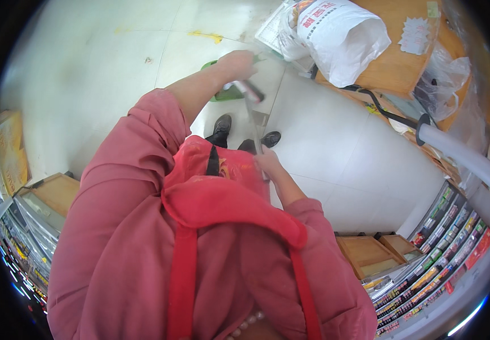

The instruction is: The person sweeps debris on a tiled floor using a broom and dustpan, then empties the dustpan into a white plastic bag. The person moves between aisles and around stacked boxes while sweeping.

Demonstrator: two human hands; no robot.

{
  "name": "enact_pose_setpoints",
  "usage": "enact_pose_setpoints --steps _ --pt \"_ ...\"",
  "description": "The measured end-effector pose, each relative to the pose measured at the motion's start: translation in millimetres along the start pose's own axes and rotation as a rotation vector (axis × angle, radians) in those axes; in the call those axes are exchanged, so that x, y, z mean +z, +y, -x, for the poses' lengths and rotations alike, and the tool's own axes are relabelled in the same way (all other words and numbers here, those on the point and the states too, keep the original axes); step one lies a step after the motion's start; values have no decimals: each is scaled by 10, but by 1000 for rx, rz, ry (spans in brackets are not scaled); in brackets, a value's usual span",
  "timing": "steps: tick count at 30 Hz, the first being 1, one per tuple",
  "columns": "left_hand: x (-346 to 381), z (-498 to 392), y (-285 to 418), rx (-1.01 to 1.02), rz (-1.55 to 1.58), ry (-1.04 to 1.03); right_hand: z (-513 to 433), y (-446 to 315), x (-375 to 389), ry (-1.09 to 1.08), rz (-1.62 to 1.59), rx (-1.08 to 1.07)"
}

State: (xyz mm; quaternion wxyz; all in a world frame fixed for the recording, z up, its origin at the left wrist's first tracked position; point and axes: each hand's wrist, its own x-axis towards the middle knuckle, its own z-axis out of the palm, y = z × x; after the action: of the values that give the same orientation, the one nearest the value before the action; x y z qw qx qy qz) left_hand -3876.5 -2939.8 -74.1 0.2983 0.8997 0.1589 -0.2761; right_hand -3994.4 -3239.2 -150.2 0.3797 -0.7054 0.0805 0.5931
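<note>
My left hand (237,67) is out in front, fingers curled around a motion-blurred handle (248,90) with a dark end. Under that hand, a green dustpan-like object (228,94) shows on the floor, partly hidden by my forearm. My right hand (268,162), closer to my body, grips a thin grey pole (254,123) that slants up toward the blurred handle. Whether pole and handle are one tool, I cannot tell. My black shoes (223,124) stand on the pale tiled floor (321,140), just below the green object.
At upper right, a white plastic bag (342,38) bearing writing sits on a wooden counter (398,68). A black bent bar with a pale sleeve (457,148) juts in at right. Stocked shelves (436,255) and wooden drawers (368,255) stand lower right; a yellow carton (12,151) is at left.
</note>
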Motion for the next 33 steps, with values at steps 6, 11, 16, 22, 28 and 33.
enact_pose_setpoints --steps 6,11,16,22,28,33 --pt "20 -11 -82 17 -8 41 918 -386 -287 -14 -386 97" --pt "-31 105 -7 -8 23 -1 288 -304 -448 187 -72 14" --pt "-50 178 -32 50 -32 19 -271 -53 -60 125 280 -59" --pt "-164 385 -480 -55 96 136 432 -223 -73 -46 -91 -19" --pt "-231 1139 -1248 -155 183 209 377 -54 -510 113 74 -158" --pt "-95 1824 -1500 -315 362 256 -67 -504 -700 172 -35 -5"
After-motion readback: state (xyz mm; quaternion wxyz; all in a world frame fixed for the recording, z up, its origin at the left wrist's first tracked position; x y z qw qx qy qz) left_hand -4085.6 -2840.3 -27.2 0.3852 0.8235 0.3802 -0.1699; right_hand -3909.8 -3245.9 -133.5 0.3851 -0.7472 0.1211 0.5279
